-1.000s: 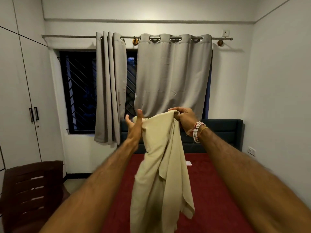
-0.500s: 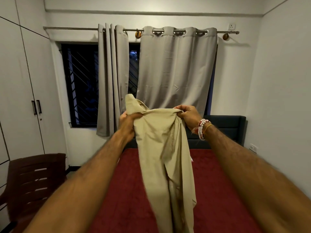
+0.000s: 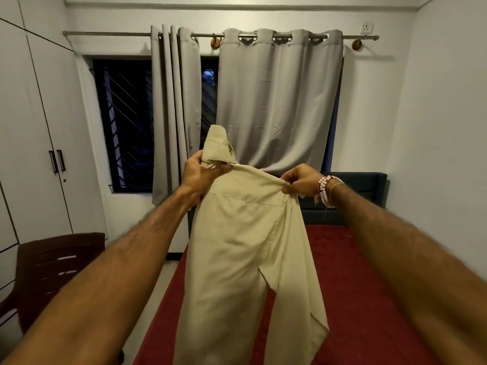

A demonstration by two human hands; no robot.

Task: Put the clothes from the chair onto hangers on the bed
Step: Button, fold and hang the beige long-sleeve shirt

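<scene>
While both arms reach straight out toward the middle of the frame, I see the left hand point(image 3: 201, 173) curled round the collar end of the beige shirt point(image 3: 242, 259), back of the hand toward the camera. The right hand point(image 3: 300, 181), beaded bracelets point(image 3: 326, 191) at its wrist, pinches the shoulder edge just right of centre, fingers tight on the cloth. The shirt hangs between them, mid-frame, above the red bed point(image 3: 369, 285) and well apart from the brown chair point(image 3: 52, 259) at lower left. Its hem runs off the bottom edge, the left fingertips are buried in fabric, and the dark headboard point(image 3: 355, 184) is partly covered by the shirt
</scene>
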